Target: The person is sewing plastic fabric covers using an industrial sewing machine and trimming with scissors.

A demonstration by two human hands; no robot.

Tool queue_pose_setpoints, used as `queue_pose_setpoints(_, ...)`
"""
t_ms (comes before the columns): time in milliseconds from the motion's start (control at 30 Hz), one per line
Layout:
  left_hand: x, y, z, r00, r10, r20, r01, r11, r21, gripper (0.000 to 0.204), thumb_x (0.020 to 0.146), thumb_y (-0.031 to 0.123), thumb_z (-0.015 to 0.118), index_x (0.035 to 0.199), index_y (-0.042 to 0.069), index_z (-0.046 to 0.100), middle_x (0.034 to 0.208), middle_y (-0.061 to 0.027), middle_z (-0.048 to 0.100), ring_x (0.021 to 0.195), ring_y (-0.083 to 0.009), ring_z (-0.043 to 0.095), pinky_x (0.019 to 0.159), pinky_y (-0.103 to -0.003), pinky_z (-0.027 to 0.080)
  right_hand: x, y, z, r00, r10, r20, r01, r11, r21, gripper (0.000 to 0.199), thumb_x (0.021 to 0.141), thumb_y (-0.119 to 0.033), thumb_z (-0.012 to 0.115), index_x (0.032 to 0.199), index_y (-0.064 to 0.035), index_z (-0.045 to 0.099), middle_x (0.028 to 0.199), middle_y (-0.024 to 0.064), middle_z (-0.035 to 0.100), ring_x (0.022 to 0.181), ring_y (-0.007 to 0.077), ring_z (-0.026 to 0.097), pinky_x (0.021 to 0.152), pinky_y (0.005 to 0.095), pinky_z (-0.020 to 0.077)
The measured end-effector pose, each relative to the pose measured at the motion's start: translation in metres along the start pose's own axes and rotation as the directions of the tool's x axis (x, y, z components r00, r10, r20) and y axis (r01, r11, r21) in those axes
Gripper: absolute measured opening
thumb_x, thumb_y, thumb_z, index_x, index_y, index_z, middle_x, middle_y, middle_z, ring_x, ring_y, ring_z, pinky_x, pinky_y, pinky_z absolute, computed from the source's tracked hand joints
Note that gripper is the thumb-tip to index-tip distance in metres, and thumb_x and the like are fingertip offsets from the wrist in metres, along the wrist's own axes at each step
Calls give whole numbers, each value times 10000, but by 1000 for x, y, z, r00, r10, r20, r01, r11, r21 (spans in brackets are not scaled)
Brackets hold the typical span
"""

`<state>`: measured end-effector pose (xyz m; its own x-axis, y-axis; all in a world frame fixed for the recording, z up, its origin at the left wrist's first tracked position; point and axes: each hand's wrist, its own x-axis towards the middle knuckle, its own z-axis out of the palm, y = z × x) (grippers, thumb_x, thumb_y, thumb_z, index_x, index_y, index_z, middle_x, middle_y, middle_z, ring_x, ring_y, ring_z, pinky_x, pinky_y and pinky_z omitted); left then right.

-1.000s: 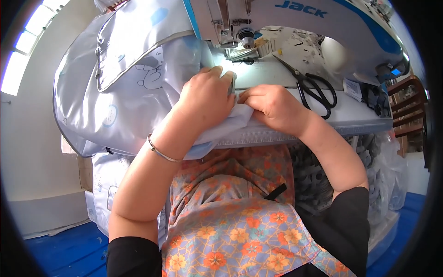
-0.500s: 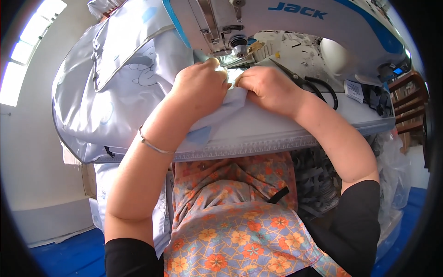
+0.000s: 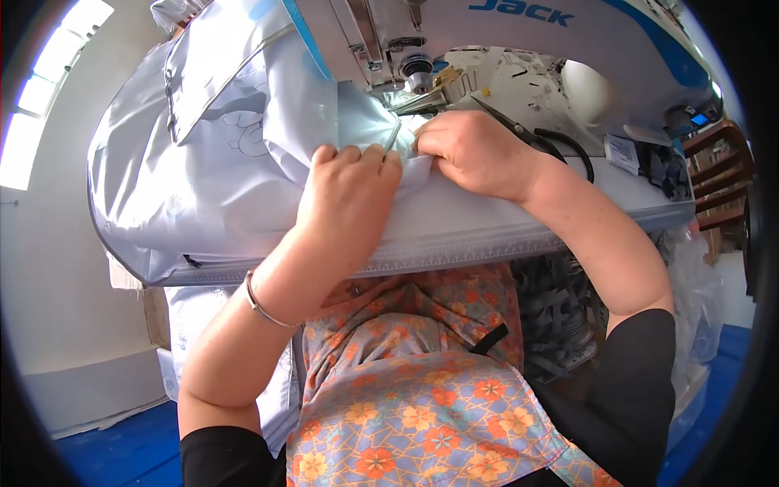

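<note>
Pale grey fabric (image 3: 219,162) fills the upper left of the frame and drapes off the tabletop (image 3: 487,219) edge. Its folded edge runs left to right across the centre, toward the presser foot (image 3: 418,81) of the sewing machine (image 3: 519,40) at top centre.

Left hand (image 3: 349,191): fingers curled, pinching the fold from the near side, just below and left of the foot. Right hand (image 3: 475,150): clenched on the same edge, touching the fabric right of the foot, the nearer of the two to the needle area.

Hands almost meet, knuckle to knuckle. Black scissors (image 3: 540,142) lie behind the right hand, upper right.
</note>
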<state>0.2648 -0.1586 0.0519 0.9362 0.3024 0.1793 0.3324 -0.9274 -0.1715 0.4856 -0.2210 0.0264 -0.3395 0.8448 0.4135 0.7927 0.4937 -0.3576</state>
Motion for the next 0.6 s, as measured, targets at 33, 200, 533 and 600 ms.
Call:
queue_pose_setpoints(33, 2, -5, 2, 1000, 12, -4, -12, 1000, 17, 282, 772, 112, 670, 1050, 73, 645, 962, -49, 650, 966, -215, 633, 899, -349, 422, 0, 0, 2, 1000, -1, -14, 1, 1000, 6, 106, 741, 28, 636, 842, -2, 647, 832, 147, 642, 809, 350, 634, 727, 416, 524)
queue_pose_setpoints(200, 6, -22, 8, 998, 31, -47, -32, 999, -9, 194, 794, 77, 621, 985, 93, 656, 960, -24, 651, 945, -191, 631, 896, -348, 420, 4, -3, 9, 999, 17, -42, -18, 999, -28, 71, 749, 14, 651, 815, 6, 628, 833, 145, 643, 813, 346, 637, 734, 418, 525)
queue_pose_setpoints(533, 18, -59, 22, 970, 148, -190, -159, 986, -43, 263, 793, 87, 601, 1036, 72, 700, 1037, -16, 682, 956, -193, 616, 912, -344, 417, 13, -6, 22, 995, 43, -87, -51, 994, -97, 66, 765, 7, 629, 831, 6, 626, 864, 152, 651, 856, 352, 641, 758, 426, 533)
queue_pose_setpoints(600, 20, -74, 25, 952, 200, -231, -214, 976, -40, 275, 795, 92, 596, 1045, 66, 707, 1063, -19, 689, 965, -194, 615, 917, -343, 417, 16, -8, 31, 995, 27, -96, -39, 991, -127, 57, 768, 6, 617, 824, 8, 623, 861, 154, 649, 858, 353, 642, 762, 425, 534)
